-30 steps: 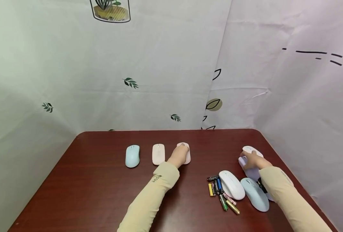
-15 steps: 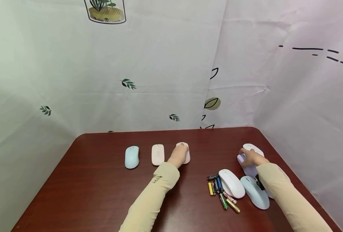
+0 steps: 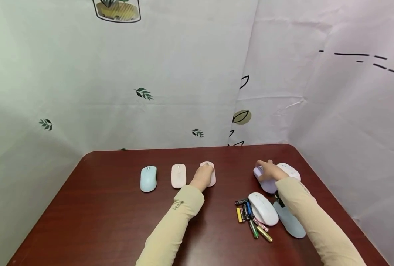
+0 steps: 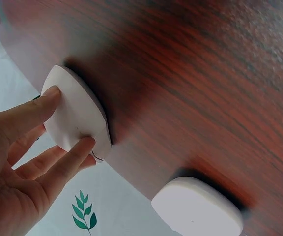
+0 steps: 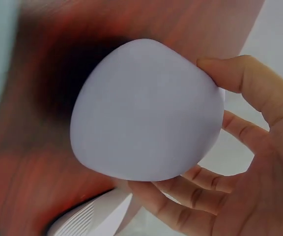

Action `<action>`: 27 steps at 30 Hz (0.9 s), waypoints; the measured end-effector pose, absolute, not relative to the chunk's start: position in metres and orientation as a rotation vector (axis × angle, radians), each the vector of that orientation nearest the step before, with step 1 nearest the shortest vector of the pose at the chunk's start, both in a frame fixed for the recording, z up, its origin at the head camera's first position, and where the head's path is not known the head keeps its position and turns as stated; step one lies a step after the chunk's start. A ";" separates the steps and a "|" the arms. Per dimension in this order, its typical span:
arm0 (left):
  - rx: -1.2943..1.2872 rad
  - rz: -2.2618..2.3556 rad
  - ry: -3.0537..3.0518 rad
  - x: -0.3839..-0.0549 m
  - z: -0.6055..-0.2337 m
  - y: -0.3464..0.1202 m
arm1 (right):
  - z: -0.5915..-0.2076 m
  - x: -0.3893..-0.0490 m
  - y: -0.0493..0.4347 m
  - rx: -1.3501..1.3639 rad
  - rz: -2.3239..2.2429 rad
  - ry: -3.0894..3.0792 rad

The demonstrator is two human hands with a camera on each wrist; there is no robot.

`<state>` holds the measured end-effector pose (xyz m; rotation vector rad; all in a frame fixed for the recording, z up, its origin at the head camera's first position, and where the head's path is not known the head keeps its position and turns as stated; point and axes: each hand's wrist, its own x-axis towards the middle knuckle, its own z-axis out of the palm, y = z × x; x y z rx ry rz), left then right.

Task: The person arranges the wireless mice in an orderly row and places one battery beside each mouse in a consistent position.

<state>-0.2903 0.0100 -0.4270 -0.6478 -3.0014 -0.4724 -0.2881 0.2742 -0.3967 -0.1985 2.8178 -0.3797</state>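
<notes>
My left hand (image 3: 202,176) is on a pale pink computer mouse (image 4: 75,105) at the back middle of the table, thumb and fingers gripping it across its top and side. To its left a cream mouse (image 3: 178,176) and a light blue mouse (image 3: 148,178) lie in a row with it. My right hand (image 3: 271,171) holds a lavender mouse (image 5: 146,113) between thumb and fingers, to the left of a white mouse (image 3: 289,171). In the right wrist view its smooth rounded back faces the camera, over the wood.
Nearer the front right lie another white mouse (image 3: 263,209) and a blue-grey mouse (image 3: 291,221), partly covered by my right sleeve (image 3: 310,214). Several batteries (image 3: 250,218) are scattered beside that white mouse. A white cloth (image 3: 170,74) hangs behind the dark red table (image 3: 94,207).
My right hand has moved left with the lavender mouse, away from the white mouse at the back right. My left hand stays on the pink mouse. The head view has shifted slightly.
</notes>
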 end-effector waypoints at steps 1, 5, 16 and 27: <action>-0.646 -0.471 -3.006 -0.290 -0.426 0.011 | -0.396 -0.290 0.271 -0.210 -0.382 2.817; -0.639 -0.459 -3.026 -0.291 -0.423 0.014 | -0.393 -0.299 0.257 -0.236 -0.396 2.804; -0.659 -0.452 -2.956 -0.289 -0.424 0.013 | -0.387 -0.317 0.199 -0.142 -0.458 2.763; -0.652 -0.410 -2.975 -0.288 -0.427 0.011 | -0.389 -0.327 0.169 -0.112 -0.518 2.728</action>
